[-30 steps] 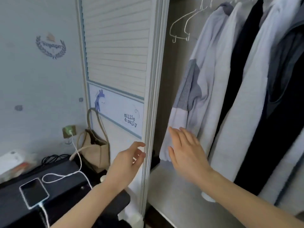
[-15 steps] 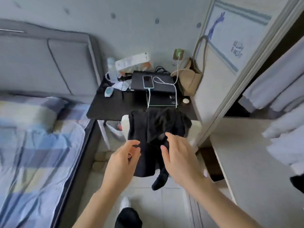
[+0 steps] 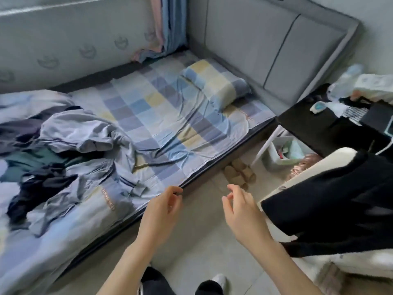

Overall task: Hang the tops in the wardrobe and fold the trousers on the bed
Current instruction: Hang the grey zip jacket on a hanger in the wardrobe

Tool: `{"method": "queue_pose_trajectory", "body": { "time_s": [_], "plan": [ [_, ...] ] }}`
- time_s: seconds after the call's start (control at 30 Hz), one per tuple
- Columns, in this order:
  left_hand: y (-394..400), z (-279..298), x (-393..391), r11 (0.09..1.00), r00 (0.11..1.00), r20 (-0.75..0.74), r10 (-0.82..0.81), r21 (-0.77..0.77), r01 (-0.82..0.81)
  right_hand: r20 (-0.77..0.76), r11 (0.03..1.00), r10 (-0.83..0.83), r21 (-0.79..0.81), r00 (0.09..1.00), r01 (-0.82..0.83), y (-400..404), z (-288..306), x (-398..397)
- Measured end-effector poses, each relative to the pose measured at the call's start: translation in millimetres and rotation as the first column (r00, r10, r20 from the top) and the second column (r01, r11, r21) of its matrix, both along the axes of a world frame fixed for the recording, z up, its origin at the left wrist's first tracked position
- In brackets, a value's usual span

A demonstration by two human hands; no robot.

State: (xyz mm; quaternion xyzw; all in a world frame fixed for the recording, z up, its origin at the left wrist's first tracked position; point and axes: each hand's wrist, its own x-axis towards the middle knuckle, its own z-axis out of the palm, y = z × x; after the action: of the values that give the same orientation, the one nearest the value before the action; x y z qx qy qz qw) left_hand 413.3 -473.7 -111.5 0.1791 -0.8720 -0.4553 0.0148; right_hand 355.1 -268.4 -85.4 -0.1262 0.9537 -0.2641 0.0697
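A heap of clothes (image 3: pixel 55 145) lies on the left part of the bed (image 3: pixel 165 116): pale blue, dark navy and green pieces tangled together. A black garment (image 3: pixel 331 201) hangs over a white chair (image 3: pixel 314 165) at the right. My left hand (image 3: pixel 161 211) hovers over the bed's front edge, fingers loosely curled and holding nothing. My right hand (image 3: pixel 240 209) hovers above the floor between bed and chair, also empty with fingers apart. The wardrobe is out of view.
A checked pillow (image 3: pixel 214 81) lies by the grey headboard (image 3: pixel 276 43). A black bedside table (image 3: pixel 331 122) with clutter stands at the right, a bin (image 3: pixel 282 152) under it. Slippers (image 3: pixel 238 173) sit on the tiled floor by the bed.
My view has swung from the wardrobe, past the chair, to the bed. Both hands were at the black garment on the chair and now hover empty near the bed's edge.
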Motion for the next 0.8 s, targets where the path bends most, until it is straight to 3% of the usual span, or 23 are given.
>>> {"method": "queue_pose_trajectory", "body": {
  "time_s": [0.4, 0.6, 0.8],
  "plan": [
    [-271, -57, 82, 0.945, 0.916, 0.287, 0.281, 0.084, -0.317, 0.218, 0.957, 0.285, -0.006, 0.933, -0.291, -283, -46, -4],
    [-361, -96, 67, 0.826, 0.801, 0.453, 0.392, 0.211, -0.523, 0.372, 0.908, 0.408, -0.070, 0.834, -0.413, -379, -74, -36],
    [-432, -137, 35, 0.707, 0.684, 0.588, 0.432, 0.250, -0.662, 0.458, 0.886, 0.410, 0.006, 0.789, -0.463, -467, -126, -115]
  ]
}}
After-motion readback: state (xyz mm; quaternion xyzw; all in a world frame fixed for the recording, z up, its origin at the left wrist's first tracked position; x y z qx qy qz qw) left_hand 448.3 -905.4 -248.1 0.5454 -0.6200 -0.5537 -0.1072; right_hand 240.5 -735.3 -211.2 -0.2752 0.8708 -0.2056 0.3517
